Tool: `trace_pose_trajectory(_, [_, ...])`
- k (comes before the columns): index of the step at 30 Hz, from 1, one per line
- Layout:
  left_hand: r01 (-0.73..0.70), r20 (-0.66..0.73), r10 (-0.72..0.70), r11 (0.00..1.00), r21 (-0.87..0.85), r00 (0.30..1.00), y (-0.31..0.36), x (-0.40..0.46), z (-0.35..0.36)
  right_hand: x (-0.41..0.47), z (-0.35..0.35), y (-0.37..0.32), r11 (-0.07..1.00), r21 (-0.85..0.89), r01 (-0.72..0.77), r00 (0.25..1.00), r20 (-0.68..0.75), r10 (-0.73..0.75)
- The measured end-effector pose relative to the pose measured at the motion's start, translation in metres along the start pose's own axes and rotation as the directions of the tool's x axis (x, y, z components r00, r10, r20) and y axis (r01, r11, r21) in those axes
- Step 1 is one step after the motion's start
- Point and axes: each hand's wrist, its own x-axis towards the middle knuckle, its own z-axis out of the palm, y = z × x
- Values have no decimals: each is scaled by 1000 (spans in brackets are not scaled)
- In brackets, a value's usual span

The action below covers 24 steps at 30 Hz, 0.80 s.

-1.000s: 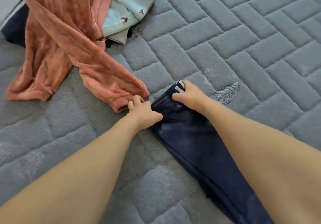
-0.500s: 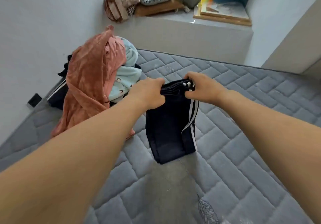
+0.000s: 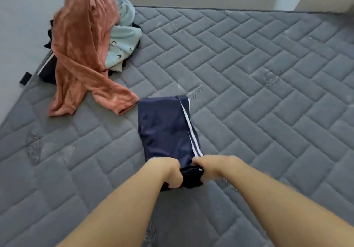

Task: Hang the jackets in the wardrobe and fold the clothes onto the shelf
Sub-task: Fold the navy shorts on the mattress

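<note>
Both of my hands grip the near end of the navy track pants (image 3: pixel 164 131): left hand (image 3: pixel 166 172) and right hand (image 3: pixel 214 167) have fingers curled into the bunched fabric. From there the pants lie flat on the grey quilted mattress (image 3: pixel 268 112) toward 12 o'clock. At 10 o'clock sits the clothes pile, a rust-pink fleece garment (image 3: pixel 80 55) over a pale blue one (image 3: pixel 122 41).

No legible text, label, brand, number or sign anywhere on the clothes or mattress.
</note>
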Motion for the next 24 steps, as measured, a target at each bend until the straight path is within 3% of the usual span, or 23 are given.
trace_pose_trajectory(4, [63,327,-7,985,-161,945,-2,25,68,19,67,-2,992,28,-122,927,361,104])
trace_pose_trajectory(8, [141,356,38,876,-462,934,-37,30,70,23,51,3,941,250,-226,900,422,104])
trace_pose_trajectory(14, [14,-1,-17,873,-487,1000,-98,43,16,46,-23,-3,867,478,-138,986,148,76])
trace_pose_trajectory(16, [6,-74,-41,909,-417,996,-113,54,11,67,-38,-7,846,515,-135,991,64,119])
trace_pose_trajectory(18, [-17,-154,-28,959,-281,988,-124,71,14,94,-45,-9,832,541,-125,962,-140,235])
trace_pose_trajectory(21, [-109,-290,73,988,-111,954,-132,102,18,132,-39,-11,864,432,-259,823,-368,432])
trace_pose_trajectory(24, [-170,-325,144,984,-55,935,-132,132,22,164,-27,-15,893,232,-387,829,-337,447])
